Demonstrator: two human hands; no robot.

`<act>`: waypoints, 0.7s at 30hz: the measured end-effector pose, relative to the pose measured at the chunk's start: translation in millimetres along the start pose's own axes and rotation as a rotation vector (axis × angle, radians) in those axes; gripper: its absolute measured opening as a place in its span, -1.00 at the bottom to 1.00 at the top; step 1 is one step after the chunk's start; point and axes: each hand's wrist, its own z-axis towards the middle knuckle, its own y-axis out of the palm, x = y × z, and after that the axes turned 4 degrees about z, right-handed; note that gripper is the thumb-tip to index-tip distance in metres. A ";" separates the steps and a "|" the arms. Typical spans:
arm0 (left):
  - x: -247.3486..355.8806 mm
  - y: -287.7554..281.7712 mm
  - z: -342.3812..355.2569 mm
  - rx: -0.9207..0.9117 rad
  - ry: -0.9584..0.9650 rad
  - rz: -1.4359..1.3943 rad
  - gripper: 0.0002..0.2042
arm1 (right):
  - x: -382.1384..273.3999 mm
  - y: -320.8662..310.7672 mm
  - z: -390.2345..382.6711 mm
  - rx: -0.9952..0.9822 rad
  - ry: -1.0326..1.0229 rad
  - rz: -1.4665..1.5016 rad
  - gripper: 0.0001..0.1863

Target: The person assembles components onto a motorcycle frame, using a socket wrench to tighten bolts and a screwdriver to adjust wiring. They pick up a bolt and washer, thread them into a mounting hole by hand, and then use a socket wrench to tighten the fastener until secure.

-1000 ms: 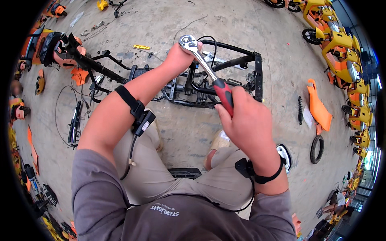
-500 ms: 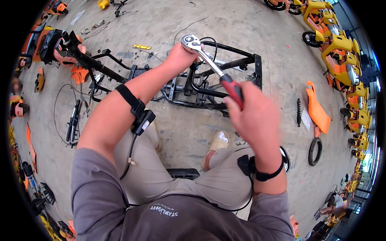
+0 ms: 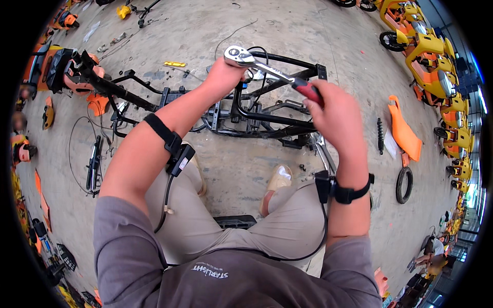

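Observation:
A chrome ratchet wrench (image 3: 259, 64) with a red grip sits on top of a black tubular vehicle frame (image 3: 267, 119) lying on the concrete floor. My right hand (image 3: 334, 110) is closed around the red handle, at the right of the frame. Beneath the round ratchet head, my left hand (image 3: 223, 77) grips what is under it; what it holds is hidden by the fingers. Both wrists carry black straps with cables.
An orange and black machine part (image 3: 67, 69) joins the frame at the left. An orange panel (image 3: 403, 131), a black spring (image 3: 380, 136) and a small tyre (image 3: 404, 185) lie to the right. Yellow ride-on vehicles (image 3: 431, 56) line the far right. Cables lie at the left.
My right hand has swung the wrench handle away from me and to the right, about the ratchet head. My left hand has stayed under the head.

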 end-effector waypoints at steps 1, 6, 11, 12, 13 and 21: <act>1.6 1.1 -0.2 0.011 -0.035 0.016 -0.78 | -8.8 -3.5 -6.6 0.005 -0.044 -0.029 -0.70; -19.0 0.7 2.1 0.117 0.037 0.066 -0.58 | -76.7 9.8 -42.7 -0.065 -0.044 -0.070 -0.64; -0.2 -0.3 -6.7 0.040 0.065 -0.018 -0.81 | -71.0 10.6 -36.7 -0.139 0.039 -0.019 -0.61; -2.2 0.3 -3.1 0.038 0.068 -0.020 -0.81 | -59.6 7.3 -31.6 -0.136 0.039 -0.022 -0.61; -6.9 -2.3 0.9 0.023 0.041 0.020 -0.83 | -46.8 6.2 -25.3 -0.027 0.032 0.002 -0.66; -1.5 -2.6 -1.7 0.007 -0.021 -0.007 -0.86 | -33.5 4.5 -21.2 0.056 -0.024 0.049 -0.70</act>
